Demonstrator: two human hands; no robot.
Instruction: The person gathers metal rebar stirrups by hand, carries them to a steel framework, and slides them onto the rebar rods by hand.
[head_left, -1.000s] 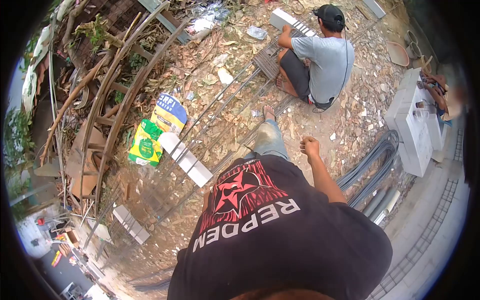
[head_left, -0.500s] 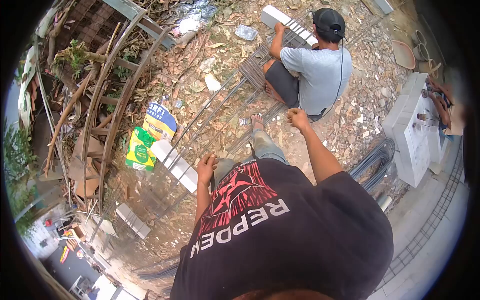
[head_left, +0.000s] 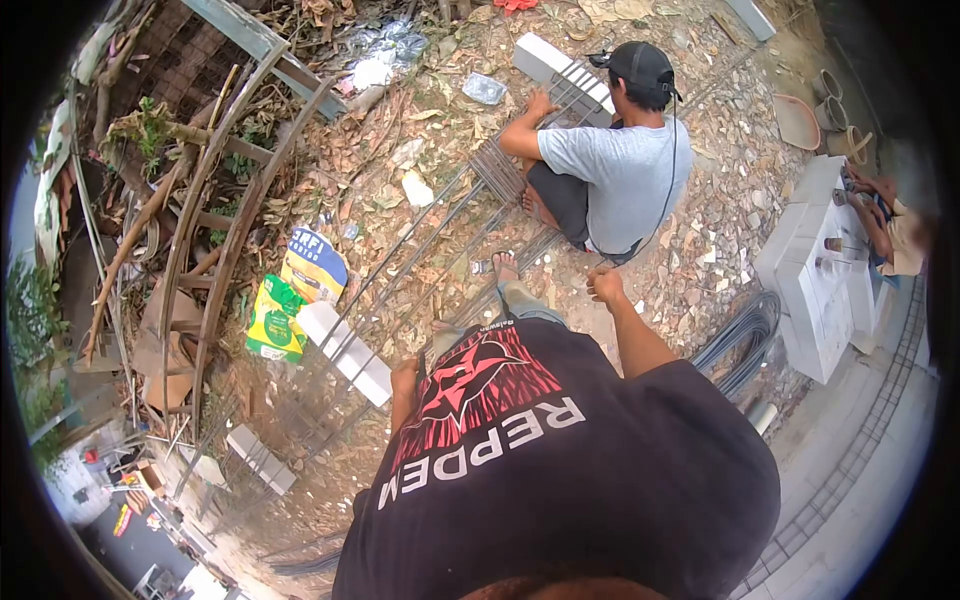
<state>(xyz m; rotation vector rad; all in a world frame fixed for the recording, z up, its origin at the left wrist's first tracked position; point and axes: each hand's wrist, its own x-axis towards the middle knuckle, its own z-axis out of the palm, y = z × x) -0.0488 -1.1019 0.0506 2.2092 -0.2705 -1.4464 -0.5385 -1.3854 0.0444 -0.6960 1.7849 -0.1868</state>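
My right hand [head_left: 604,285] hangs out in front of my body with its fingers curled in; no object shows in it. It is nearest to the seated co-worker's back. My left hand [head_left: 404,377] is low beside my shirt, near the end of a white block [head_left: 345,352]; its fingers are mostly hidden. Long steel rods [head_left: 405,240] lie across that block and run up to a stack of bent steel stirrups [head_left: 497,170] by the co-worker. My sandalled foot [head_left: 505,266] stands among the rods.
A co-worker [head_left: 632,170] in a grey shirt sits ahead, a hand at rods on another white block [head_left: 545,58]. At right are coiled rods [head_left: 745,335], stacked white blocks [head_left: 800,270] and another person's arms [head_left: 872,215]. At left lie bags [head_left: 277,318] and a curved wooden frame [head_left: 230,240].
My left hand has dropped back against my shirt and is less visible. My right hand has lowered slightly. The co-worker's head has turned left, and the view has shifted a little.
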